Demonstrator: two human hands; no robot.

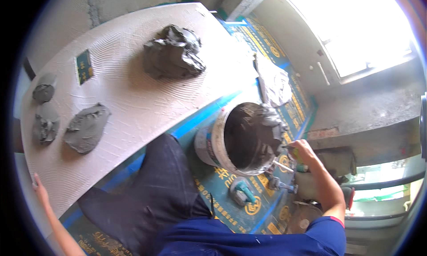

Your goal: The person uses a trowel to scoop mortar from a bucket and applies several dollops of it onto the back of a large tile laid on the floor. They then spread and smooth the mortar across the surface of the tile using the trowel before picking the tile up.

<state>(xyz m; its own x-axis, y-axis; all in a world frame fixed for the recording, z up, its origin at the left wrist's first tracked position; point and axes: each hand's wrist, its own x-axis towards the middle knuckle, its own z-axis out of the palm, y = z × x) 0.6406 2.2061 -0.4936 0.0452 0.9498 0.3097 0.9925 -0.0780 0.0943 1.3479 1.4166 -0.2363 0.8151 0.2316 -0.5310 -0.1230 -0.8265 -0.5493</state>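
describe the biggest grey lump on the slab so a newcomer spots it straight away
Find the large pale slab with combed ridges in the upper left of the view. On it, right of the dark green rectangle, sits a rough grey lump. It is much bulkier than the flatter grey dabs near the slab's left end.

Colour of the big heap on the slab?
Dark grey; the heap shows in the head view, the only one.

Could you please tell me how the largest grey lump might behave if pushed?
The largest grey lump would probably smear rather than roll, as its surface looks moist and ragged. It is likely stiff enough to hold a shape, since it stands heaped. It may drag on the pale slab, which shows combed ridges around it.
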